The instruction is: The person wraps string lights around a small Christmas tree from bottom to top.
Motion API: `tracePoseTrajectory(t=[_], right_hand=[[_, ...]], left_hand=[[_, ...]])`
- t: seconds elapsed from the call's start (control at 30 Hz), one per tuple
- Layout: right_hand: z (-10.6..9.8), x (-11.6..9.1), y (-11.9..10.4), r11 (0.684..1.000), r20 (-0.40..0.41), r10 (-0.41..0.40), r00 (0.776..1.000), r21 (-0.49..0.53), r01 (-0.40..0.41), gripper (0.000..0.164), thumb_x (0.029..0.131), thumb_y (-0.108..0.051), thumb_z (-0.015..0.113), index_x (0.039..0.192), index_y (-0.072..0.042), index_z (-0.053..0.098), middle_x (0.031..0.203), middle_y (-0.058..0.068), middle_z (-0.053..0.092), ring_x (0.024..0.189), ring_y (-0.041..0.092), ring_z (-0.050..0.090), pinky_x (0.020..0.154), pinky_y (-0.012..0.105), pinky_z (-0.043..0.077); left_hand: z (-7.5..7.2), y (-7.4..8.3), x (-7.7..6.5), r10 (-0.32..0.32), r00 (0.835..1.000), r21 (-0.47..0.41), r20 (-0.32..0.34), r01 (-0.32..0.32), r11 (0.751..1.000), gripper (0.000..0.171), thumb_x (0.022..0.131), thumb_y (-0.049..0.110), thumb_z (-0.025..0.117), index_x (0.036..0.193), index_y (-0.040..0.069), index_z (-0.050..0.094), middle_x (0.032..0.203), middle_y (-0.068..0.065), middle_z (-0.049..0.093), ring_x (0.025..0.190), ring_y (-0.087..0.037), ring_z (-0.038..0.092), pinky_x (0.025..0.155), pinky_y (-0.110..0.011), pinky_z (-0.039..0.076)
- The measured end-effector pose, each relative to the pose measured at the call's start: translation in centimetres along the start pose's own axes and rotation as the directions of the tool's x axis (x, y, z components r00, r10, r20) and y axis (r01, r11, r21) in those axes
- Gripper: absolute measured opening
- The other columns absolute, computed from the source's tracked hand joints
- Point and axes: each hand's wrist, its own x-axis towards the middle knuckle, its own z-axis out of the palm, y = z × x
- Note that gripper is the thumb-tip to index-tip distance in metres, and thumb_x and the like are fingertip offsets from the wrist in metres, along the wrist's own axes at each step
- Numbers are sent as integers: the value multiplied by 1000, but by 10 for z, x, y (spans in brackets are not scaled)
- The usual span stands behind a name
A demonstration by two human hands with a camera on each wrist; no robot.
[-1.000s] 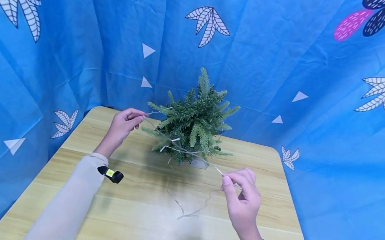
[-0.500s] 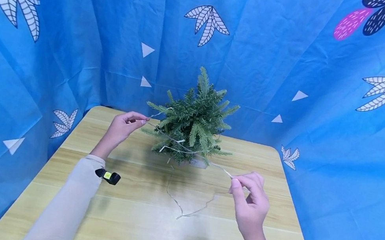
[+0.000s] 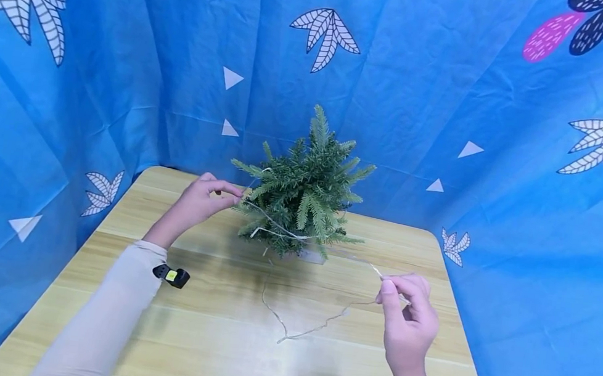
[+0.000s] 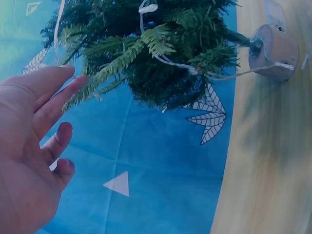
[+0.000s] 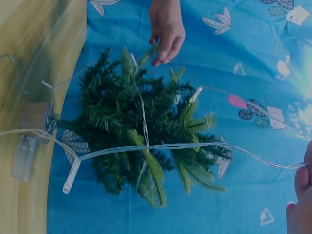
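A small artificial Christmas tree (image 3: 303,194) stands upright at the back middle of the table, tipped sideways in both wrist views. Clear-wired string lights (image 3: 282,230) lie across its lower front branches, with a small bulb (image 5: 71,176) showing in the right wrist view. At the tree's left side, my left hand (image 3: 202,201) pinches the wire by a branch tip, its other fingers loosely bent (image 4: 61,141). Out to the right, my right hand (image 3: 411,315) pinches the wire between thumb and forefinger, and a strand runs from it to the tree.
A slack loop of wire (image 3: 284,337) rests on the wooden table (image 3: 215,358) in front of the tree. Beside the round wooden base (image 4: 274,52) lies a clear rectangular piece (image 5: 23,158). Blue patterned cloth (image 3: 200,46) hangs close behind and on both sides.
My right hand has moved right and slightly down with the wire. My left hand has moved right and a little down, closer to the tree's left branches. The tree stays put.
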Motion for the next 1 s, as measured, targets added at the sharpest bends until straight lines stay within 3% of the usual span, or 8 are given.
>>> tracePoseTrajectory(t=[0.17, 0.4, 0.5, 0.6, 0.7, 0.8, 0.9, 1.0], right_hand=[[-9, 2, 1, 999, -48, 47, 998, 4, -47, 8, 85, 23, 55, 83, 20, 62, 72, 1, 60, 85, 13, 51, 50, 13, 32], [-14, 4, 3, 998, -79, 67, 995, 6, -67, 7, 85, 24, 54, 85, 22, 61, 72, 1, 62, 84, 16, 50, 56, 15, 37], [-14, 4, 3, 998, -78, 68, 995, -10, -69, 6, 85, 23, 55, 86, 23, 61, 72, 1, 62, 84, 16, 50, 52, 16, 35], [-13, 4, 2, 997, -78, 68, 995, -38, -71, 6, 85, 22, 56, 84, 22, 62, 72, 0, 62, 83, 15, 49, 50, 18, 31], [-12, 6, 1, 994, -84, 76, 994, -68, -82, 7, 86, 21, 56, 84, 19, 63, 72, -2, 62, 84, 14, 50, 49, 19, 29], [-10, 9, -1, 990, -87, 92, 992, -100, -100, 8, 86, 19, 57, 84, 17, 64, 72, -3, 62, 85, 13, 51, 47, 16, 27], [-9, 12, -2, 983, -77, 113, 991, -139, -123, 9, 88, 18, 57, 83, 15, 64, 73, -4, 61, 86, 13, 51, 51, 16, 29], [-7, 14, -2, 976, -63, 132, 989, -167, -141, 9, 89, 17, 58, 83, 14, 64, 75, -5, 60, 87, 12, 51, 57, 17, 33]], left_hand=[[8, 5, -1, -20, 1000, 79, 12, 19, 997, 21, 93, 39, 73, 110, 28, 78, 109, -7, 48, 101, -27, 42, 76, -39, 37], [13, 12, -4, 66, 998, 177, 18, -68, 982, 22, 94, 31, 72, 116, 27, 76, 114, -7, 52, 105, -25, 45, 81, -41, 36], [11, 14, -8, 88, 996, 189, -11, -84, 978, 26, 95, 32, 71, 120, 28, 75, 116, -6, 55, 105, -24, 49, 80, -42, 38], [8, 21, -13, 143, 988, 191, -62, -129, 973, 26, 95, 33, 72, 120, 27, 75, 109, -2, 61, 95, -19, 52, 74, -39, 39], [10, 39, -19, 247, 962, 165, -113, -227, 960, 22, 94, 32, 73, 114, 25, 77, 97, 5, 65, 84, -13, 53, 68, -34, 41], [16, 69, -25, 356, 926, 75, -127, -349, 934, 17, 93, 27, 75, 109, 23, 77, 90, 9, 66, 78, -9, 55, 62, -30, 45], [26, 102, -28, 434, 896, -48, -92, -440, 897, 16, 92, 24, 75, 108, 24, 77, 92, 13, 67, 80, -7, 58, 62, -29, 49], [35, 132, -29, 471, 882, -132, -24, -470, 873, 16, 94, 29, 73, 110, 27, 76, 94, 16, 67, 80, -7, 58, 67, -29, 49]])
